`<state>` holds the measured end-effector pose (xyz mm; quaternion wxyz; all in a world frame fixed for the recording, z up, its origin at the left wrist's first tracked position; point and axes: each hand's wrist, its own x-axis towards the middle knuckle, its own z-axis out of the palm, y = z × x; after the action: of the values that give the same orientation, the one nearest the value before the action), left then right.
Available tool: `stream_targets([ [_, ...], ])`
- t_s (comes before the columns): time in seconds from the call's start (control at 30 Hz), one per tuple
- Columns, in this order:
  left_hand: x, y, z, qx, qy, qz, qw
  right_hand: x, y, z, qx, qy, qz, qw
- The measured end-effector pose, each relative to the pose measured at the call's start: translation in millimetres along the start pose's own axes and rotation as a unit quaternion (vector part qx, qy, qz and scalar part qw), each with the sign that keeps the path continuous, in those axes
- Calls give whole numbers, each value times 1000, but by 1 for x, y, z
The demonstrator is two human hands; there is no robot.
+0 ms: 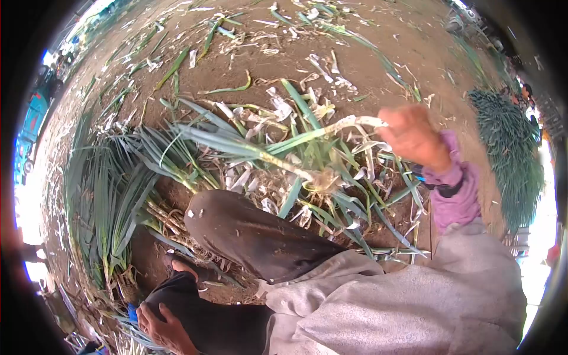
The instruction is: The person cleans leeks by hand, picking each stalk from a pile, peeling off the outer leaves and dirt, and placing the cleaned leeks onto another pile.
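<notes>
My right hand [411,133], in a pink sleeve and slightly blurred, is closed on the white end of a long leek leaf [352,122], which stretches left and turns green. Just beneath lies a whole leek [278,163], its roots toward the right and its green top toward the left, above my bent knee [248,228]. At the lower left my left hand [167,331] rests over the other dark-trousered knee, thumb apart from the fingers. A small blue thing [132,312] shows beside its fingertips; whether they touch is unclear.
Bunched leeks [97,201] lie at the left, near a bare foot [183,267]. Peeled leaves [349,210] and pale skins litter the soil around my knees. A large heap of leeks [510,154] stands at the far right. A blue vehicle [32,121] is at the left edge.
</notes>
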<state>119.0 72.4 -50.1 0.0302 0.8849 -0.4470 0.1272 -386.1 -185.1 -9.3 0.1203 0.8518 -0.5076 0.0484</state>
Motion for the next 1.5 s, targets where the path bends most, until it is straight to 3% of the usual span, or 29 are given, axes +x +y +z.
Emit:
stream_targets([
  [0.13,8,9,3,-7,5,64,998,-17,4,-115,-39,73,-38,996],
  [0.23,15,72,-15,-99,118,209,966,-43,7,-180,-90,151,-67,982],
  [0.27,17,90,-18,-185,33,184,965,-54,3,-197,-112,181,-67,975],
  [0.33,20,154,-34,-309,43,229,922,-76,-9,-229,-151,235,-57,959],
  [0.4,24,211,-43,-299,89,345,885,-83,-18,-270,-161,176,-102,966],
  [0.43,23,239,-54,-300,97,359,879,-82,-22,-298,-154,89,-154,972],
  [0.5,28,280,-73,-346,165,423,821,-90,-19,-311,-136,38,-183,973],
  [0.67,51,323,-91,-466,174,440,748,-147,29,-284,-5,197,-63,978],
  [0.73,67,313,-95,-475,228,436,729,-145,34,-252,84,322,23,943],
  [0.8,86,297,-104,-428,257,466,731,-110,32,-198,179,497,104,843],
  [0.83,92,283,-117,-381,254,488,743,-95,38,-184,238,492,129,827],
  [0.93,98,254,-142,-350,134,478,795,-54,39,-138,425,461,178,758],
  [0.97,96,247,-147,-349,89,463,810,-45,39,-111,547,409,167,711],
  [1.0,95,241,-149,-347,41,461,816,-36,38,-85,654,357,170,645],
  [1.03,94,234,-149,-345,-8,457,820,-29,42,-60,790,252,156,536],
  [1.1,90,225,-146,-358,-145,417,823,-1,2,-42,885,149,142,417],
  [1.17,83,215,-141,-383,-313,328,805,20,-34,-28,954,11,66,294],
  [1.23,67,211,-138,-416,-400,221,786,25,-62,-15,961,-16,71,268],
  [1.3,56,204,-132,-456,-448,131,758,31,-113,-21,921,-39,69,382],
  [1.37,53,197,-129,-486,-490,119,714,29,-137,-13,906,-46,80,413],
  [1.43,41,189,-117,-546,-506,84,662,27,-154,-13,907,-64,135,393],
  [1.47,38,184,-109,-560,-523,92,636,31,-162,-3,907,-58,92,406],
  [1.5,34,183,-108,-571,-542,70,613,28,-167,2,919,-65,81,381],
])
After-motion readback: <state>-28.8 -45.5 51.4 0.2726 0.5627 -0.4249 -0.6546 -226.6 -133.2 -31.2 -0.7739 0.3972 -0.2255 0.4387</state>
